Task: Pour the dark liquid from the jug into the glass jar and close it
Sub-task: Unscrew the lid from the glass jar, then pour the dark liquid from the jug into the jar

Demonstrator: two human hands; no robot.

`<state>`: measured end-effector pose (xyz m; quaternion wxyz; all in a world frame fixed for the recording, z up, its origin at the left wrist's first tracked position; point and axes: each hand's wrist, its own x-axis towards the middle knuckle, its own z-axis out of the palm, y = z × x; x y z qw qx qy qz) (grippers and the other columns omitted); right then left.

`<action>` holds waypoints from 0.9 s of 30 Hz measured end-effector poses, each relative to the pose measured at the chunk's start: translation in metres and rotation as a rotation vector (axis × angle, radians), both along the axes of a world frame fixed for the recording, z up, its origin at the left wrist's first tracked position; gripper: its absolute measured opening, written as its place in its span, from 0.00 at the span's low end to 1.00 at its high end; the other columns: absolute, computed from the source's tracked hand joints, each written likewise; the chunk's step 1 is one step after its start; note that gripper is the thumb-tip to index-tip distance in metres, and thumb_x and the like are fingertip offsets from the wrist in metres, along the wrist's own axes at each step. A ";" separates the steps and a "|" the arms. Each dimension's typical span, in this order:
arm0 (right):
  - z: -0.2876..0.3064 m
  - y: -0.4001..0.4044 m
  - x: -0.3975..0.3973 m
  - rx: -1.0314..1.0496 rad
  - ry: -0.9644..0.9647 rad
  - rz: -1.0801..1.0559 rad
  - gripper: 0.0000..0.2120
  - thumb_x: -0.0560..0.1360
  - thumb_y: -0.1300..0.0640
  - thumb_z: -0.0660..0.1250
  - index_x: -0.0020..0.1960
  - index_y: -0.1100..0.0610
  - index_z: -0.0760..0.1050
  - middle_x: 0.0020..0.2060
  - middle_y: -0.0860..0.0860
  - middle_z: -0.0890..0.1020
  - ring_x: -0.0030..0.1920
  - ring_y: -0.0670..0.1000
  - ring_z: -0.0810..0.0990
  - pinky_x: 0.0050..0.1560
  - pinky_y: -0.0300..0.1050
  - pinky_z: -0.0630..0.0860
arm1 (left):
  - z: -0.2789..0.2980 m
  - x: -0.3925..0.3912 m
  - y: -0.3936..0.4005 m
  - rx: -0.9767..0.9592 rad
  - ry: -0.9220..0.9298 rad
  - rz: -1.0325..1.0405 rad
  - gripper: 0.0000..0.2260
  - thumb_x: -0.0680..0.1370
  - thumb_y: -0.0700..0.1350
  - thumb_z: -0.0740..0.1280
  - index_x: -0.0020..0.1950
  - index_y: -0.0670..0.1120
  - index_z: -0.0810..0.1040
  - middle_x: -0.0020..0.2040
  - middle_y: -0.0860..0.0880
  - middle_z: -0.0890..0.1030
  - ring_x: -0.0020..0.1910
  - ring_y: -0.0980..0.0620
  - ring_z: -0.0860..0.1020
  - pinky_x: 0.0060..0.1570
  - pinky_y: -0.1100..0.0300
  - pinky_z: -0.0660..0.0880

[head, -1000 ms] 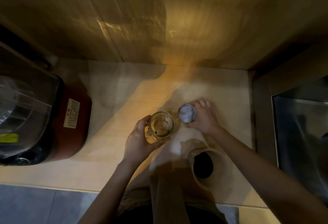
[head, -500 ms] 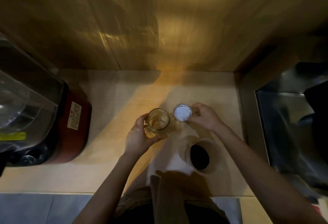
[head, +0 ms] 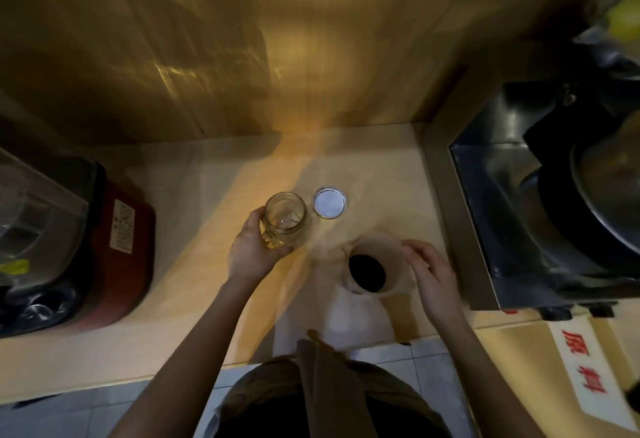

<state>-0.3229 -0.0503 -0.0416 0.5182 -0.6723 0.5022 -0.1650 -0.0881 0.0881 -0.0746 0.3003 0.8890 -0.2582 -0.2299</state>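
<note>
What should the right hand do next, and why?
Probably close on the jug and lift it. The right hand hovers open at its rim, the left hand steadies the open, empty jar, and the lid lies aside.

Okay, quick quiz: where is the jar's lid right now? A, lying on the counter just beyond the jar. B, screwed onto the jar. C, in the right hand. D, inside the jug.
A: the lid lies flat on the counter beside the open glass jar, and the right hand is down by the jug.
</note>
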 end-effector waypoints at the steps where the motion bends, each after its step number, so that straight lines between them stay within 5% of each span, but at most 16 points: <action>1: -0.006 0.006 -0.006 0.073 -0.015 -0.039 0.10 0.78 0.54 0.62 0.57 0.55 0.76 0.53 0.50 0.78 0.54 0.48 0.75 0.47 0.34 0.69 | 0.000 0.000 0.000 -0.005 -0.004 0.003 0.37 0.63 0.51 0.76 0.67 0.45 0.64 0.63 0.42 0.76 0.59 0.38 0.75 0.49 0.50 0.72; 5: -0.021 0.026 -0.019 0.182 -0.008 -0.077 0.09 0.77 0.51 0.63 0.51 0.55 0.78 0.47 0.53 0.80 0.50 0.51 0.77 0.46 0.40 0.70 | 0.000 -0.002 0.000 -0.020 -0.016 0.006 0.36 0.63 0.50 0.76 0.66 0.45 0.65 0.61 0.40 0.77 0.56 0.37 0.77 0.47 0.50 0.72; 9: -0.020 0.034 -0.018 0.138 -0.037 -0.074 0.20 0.75 0.46 0.63 0.40 0.64 0.75 0.36 0.63 0.77 0.37 0.52 0.74 0.39 0.45 0.68 | 0.000 -0.002 0.001 0.008 -0.016 0.009 0.36 0.63 0.51 0.76 0.66 0.46 0.64 0.59 0.39 0.79 0.53 0.36 0.78 0.45 0.49 0.73; 13: -0.016 0.033 -0.009 0.170 -0.097 -0.082 0.14 0.78 0.58 0.61 0.35 0.62 0.72 0.33 0.58 0.73 0.37 0.48 0.72 0.40 0.43 0.66 | 0.004 -0.002 -0.002 0.067 -0.047 -0.006 0.37 0.64 0.52 0.75 0.67 0.46 0.63 0.54 0.37 0.80 0.53 0.35 0.78 0.43 0.50 0.71; 19: -0.008 0.026 0.006 0.268 -0.180 -0.110 0.15 0.78 0.58 0.59 0.33 0.58 0.69 0.31 0.53 0.71 0.35 0.48 0.71 0.41 0.40 0.67 | -0.009 -0.007 0.009 -0.119 0.138 0.007 0.44 0.64 0.52 0.75 0.73 0.47 0.56 0.71 0.42 0.69 0.68 0.43 0.69 0.64 0.48 0.70; 22: -0.003 0.026 0.010 0.245 -0.197 -0.096 0.15 0.76 0.54 0.61 0.33 0.57 0.69 0.30 0.52 0.70 0.34 0.47 0.71 0.41 0.40 0.67 | -0.017 -0.020 0.014 -0.123 0.123 0.125 0.33 0.70 0.43 0.70 0.72 0.41 0.59 0.70 0.39 0.68 0.67 0.41 0.69 0.63 0.50 0.67; 27: 0.002 0.028 0.014 0.187 -0.242 -0.076 0.14 0.70 0.50 0.61 0.33 0.60 0.69 0.29 0.54 0.68 0.30 0.44 0.69 0.32 0.29 0.67 | -0.029 -0.023 0.015 -0.246 0.132 0.303 0.10 0.75 0.43 0.64 0.53 0.39 0.77 0.50 0.38 0.81 0.51 0.41 0.77 0.46 0.53 0.71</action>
